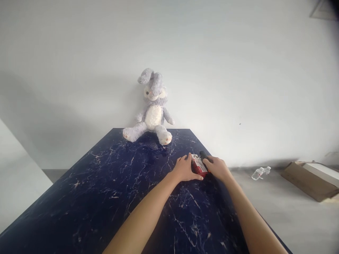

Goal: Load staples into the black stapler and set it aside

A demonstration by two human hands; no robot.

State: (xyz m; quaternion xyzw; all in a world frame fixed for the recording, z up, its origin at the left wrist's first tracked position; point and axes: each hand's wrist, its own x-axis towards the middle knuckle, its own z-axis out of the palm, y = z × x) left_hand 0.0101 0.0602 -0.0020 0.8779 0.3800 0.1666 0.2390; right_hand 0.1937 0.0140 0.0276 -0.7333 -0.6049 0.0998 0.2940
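A small red and white box (199, 165) lies on the dark blue marbled table (106, 190), near its right edge. My left hand (185, 169) is spread at the box's left side, with thumb and fingers apart along it. On the other side, my right hand (216, 167) has its fingers closed round a black object (203, 155), right beside the box. The lower part of the black object is hidden by my right hand.
A grey and white plush rabbit (154, 116) sits at the table's far edge against the wall. On the floor to the right are clear plastic bottles (258, 173) and an open cardboard box (304, 180).
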